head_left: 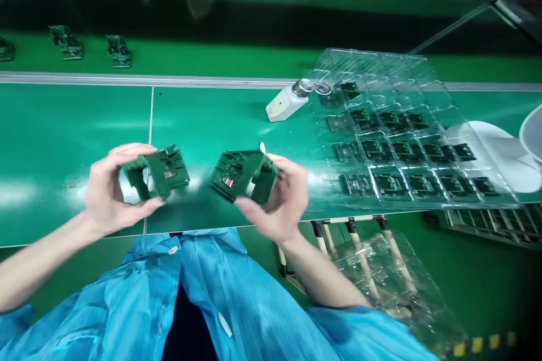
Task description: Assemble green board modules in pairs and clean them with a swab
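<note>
My left hand (110, 187) is closed around a green circuit board (169, 174) with a cut-out, thumb below and fingers above. In my right hand (284, 197) I grip a second green circuit board (237, 175), tilted, with a small metallic part on its face. Both boards are held above the green bench (203, 118), side by side with a gap between them. Some blur softens the boards' outlines. A small white thing (262, 147) shows just beyond my right fingertips; I cannot make out what it is.
A white bottle with a metal cap (284, 104) lies tilted in view near clear plastic trays (423, 90) holding several boards. Past the metal rail (212, 82), several boards (118, 51) rest at the left. White round items (486, 152) are at the right. Below stands a pipe rack (359, 254).
</note>
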A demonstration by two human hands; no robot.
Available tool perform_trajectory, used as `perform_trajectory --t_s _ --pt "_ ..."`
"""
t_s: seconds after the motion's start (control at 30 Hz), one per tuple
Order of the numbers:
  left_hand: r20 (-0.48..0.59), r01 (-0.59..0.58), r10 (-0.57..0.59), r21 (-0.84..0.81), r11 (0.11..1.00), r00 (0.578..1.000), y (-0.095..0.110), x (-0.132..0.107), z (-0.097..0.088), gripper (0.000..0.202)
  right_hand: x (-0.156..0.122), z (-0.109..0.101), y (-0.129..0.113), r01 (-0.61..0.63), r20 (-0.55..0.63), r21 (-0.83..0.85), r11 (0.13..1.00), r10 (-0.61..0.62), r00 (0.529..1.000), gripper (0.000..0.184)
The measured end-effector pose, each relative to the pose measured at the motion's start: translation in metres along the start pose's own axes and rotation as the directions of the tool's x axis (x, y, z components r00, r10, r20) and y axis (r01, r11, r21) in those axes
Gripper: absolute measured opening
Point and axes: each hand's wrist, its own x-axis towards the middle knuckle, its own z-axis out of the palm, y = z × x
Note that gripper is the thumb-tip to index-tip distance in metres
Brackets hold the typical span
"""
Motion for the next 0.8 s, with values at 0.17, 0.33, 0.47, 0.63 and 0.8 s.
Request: perform_trajectory --t_s 0.17,0.33,0.47,0.63,0.8 --pt "0.111 0.507 -0.543 -0.549 0.664 0.832 0.02 -0.016 0.04 0.048 -0.008 0.056 0.004 -0.612 0.219 0.721 0.325 0.731 0.646 0.049" --pt "0.252 0.598 -0.707 -0.747 0.292 0.66 0.02 -0.023 0.057 0.057 -0.009 0.08 0.006 -0.611 0.362 0.782 0.126 0.706 0.609 0.057" --pt "0.161 0.597 -0.621 -0.533 0.6 0.768 -0.003 -0.027 0.037 0.065 -0.019 0.06 0.025 -0.608 0.218 0.618 0.498 0.634 0.742 0.051" --pt "0.142 0.492 -0.475 -0.129 0.861 0.869 -0.038 -0.034 -0.006 0.064 -0.03 0.023 0.035 -0.277 0.334 -0.282 0.919 0.364 0.869 0.057" --pt "0.472 0.005 -0.236 0.439 0.898 0.85 -0.067 -0.056 -0.009 0.055 -0.034 0.039 0.018 0.135 0.735 -0.388 0.912 0.218 0.642 0.062"
